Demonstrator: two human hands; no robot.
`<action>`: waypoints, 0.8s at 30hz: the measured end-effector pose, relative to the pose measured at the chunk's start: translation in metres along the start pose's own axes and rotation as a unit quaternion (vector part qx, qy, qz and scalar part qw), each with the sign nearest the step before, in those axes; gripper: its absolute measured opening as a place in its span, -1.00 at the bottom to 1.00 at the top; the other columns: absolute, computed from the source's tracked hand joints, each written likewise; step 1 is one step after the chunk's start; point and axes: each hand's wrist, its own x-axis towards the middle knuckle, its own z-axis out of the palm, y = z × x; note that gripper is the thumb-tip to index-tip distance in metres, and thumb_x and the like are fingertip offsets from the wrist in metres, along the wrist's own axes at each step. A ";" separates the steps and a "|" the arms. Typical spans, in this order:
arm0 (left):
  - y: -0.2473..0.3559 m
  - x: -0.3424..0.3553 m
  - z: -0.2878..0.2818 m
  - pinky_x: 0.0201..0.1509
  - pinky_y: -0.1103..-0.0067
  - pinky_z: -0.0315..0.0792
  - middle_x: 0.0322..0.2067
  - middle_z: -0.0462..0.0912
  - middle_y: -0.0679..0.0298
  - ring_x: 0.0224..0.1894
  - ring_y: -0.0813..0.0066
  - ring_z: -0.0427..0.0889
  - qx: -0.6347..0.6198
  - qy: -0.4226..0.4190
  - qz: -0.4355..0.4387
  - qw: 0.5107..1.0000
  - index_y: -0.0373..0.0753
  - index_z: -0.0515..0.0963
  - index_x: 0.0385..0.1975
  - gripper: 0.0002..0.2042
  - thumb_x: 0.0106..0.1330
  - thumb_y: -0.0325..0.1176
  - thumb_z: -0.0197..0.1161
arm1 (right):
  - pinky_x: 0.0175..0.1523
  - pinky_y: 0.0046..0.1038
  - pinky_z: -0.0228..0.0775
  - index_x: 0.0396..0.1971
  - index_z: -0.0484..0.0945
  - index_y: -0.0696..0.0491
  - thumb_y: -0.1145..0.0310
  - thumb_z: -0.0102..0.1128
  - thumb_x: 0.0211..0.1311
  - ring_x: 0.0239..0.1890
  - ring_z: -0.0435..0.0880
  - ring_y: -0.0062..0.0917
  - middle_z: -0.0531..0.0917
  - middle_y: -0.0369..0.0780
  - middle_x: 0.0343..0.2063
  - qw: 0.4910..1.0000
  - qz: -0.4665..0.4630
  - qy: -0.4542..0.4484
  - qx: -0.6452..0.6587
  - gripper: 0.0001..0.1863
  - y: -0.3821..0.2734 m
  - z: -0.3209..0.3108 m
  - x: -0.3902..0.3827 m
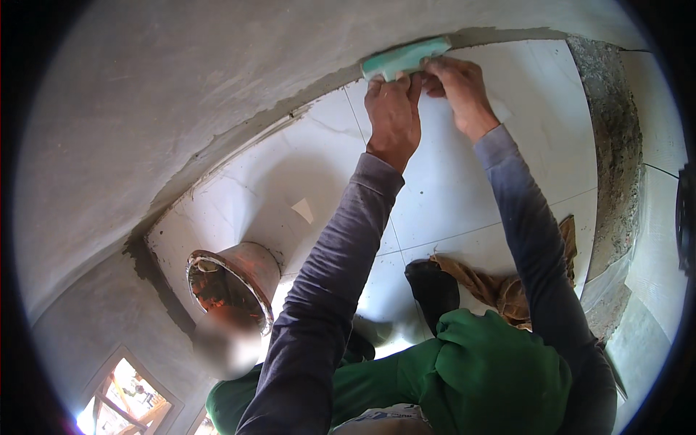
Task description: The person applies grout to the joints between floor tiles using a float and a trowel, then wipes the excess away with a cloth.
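A long teal flat tool (399,58), like a float, lies along the strip of mortar (500,35) where the grey wall (188,80) meets the white floor tiles (478,181). Both of my hands are on it. My left hand (391,116) grips it from below near its middle, fingertips on its lower side. My right hand (460,98) holds its right end, with thumb and fingers bent round the edge. The tool's face against the wall is hidden.
A stained bucket (264,268) stands at lower left. Brown cloth (489,290) lies by my dark shoe (428,286) and green-clad legs (493,370). A small pale piece (303,210) lies on the tiles. A rough concrete strip (605,123) runs along the right. An opening (123,399) shows at lower left.
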 end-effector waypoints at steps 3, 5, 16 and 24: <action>0.083 -0.007 0.035 0.28 0.38 0.59 0.02 0.62 0.14 0.08 0.31 0.66 -0.488 0.109 -0.163 0.850 -0.39 0.48 0.04 -0.84 0.55 -0.54 0.14 | -0.19 -0.41 0.60 -0.19 0.77 0.21 0.27 0.40 0.37 -0.35 0.72 -0.51 0.79 -0.19 -0.34 0.999 -0.036 0.017 0.024 -0.73 -0.026 -0.025 -0.027; 0.112 -0.017 0.028 0.27 0.40 0.60 0.02 0.62 0.15 0.08 0.36 0.66 -0.454 0.094 -0.145 0.874 -0.40 0.47 0.04 -0.84 0.56 -0.51 0.15 | -0.21 -0.43 0.60 -0.16 0.78 0.19 0.22 0.42 0.37 -0.34 0.73 -0.52 0.80 -0.19 -0.29 0.996 -0.077 -0.001 0.048 -0.70 -0.041 -0.022 -0.047; 0.134 -0.121 0.014 -0.16 0.55 0.55 -0.36 0.71 0.19 -0.26 0.52 0.68 -0.056 0.138 -0.139 0.979 -0.47 0.53 0.00 -0.65 0.55 -0.22 0.30 | -0.06 -0.17 0.64 0.09 0.61 0.08 0.42 0.50 0.14 -0.04 0.67 -0.14 0.66 -0.12 0.00 0.814 -0.431 0.141 -0.363 -0.52 0.039 0.000 -0.169; 0.161 -0.120 0.038 -0.06 0.26 0.61 -0.14 0.75 0.02 -0.21 0.10 0.75 0.173 0.169 0.001 0.970 -0.33 0.64 -0.05 -0.69 0.38 -0.23 0.31 | 0.04 -0.11 0.48 0.04 0.58 0.03 0.16 0.45 0.17 -0.01 0.64 -0.11 0.62 -0.13 -0.05 0.736 -0.505 0.187 -0.411 -0.52 0.041 -0.009 -0.137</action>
